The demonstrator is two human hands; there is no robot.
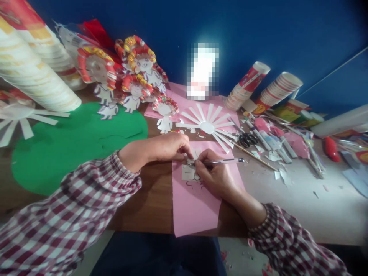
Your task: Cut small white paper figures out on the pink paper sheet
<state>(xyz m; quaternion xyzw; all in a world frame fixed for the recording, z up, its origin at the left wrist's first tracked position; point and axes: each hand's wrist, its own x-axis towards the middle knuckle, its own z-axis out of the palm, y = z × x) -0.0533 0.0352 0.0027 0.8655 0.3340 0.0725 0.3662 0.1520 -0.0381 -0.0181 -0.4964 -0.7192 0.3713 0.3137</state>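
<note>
A pink sheet (195, 211) lies on the brown table, with a small white paper piece (187, 173) on it that carries dark drawn lines. My right hand (215, 174) is closed round a pen (227, 161), whose tip is at the white piece. From the left, my left hand (172, 147) reaches to the top of the same piece, its fingers bent together; what they hold, if anything, is hidden. Some dark marks show on the pink sheet just below the piece.
Left lies a green sheet (71, 149); behind it stand paper figures (133, 94) and stacked cups (34, 69). A cut white paper cup (207, 126) is spread out ahead. Scissors (247, 139), a wooden stick (255, 156), markers and paper scraps lie right.
</note>
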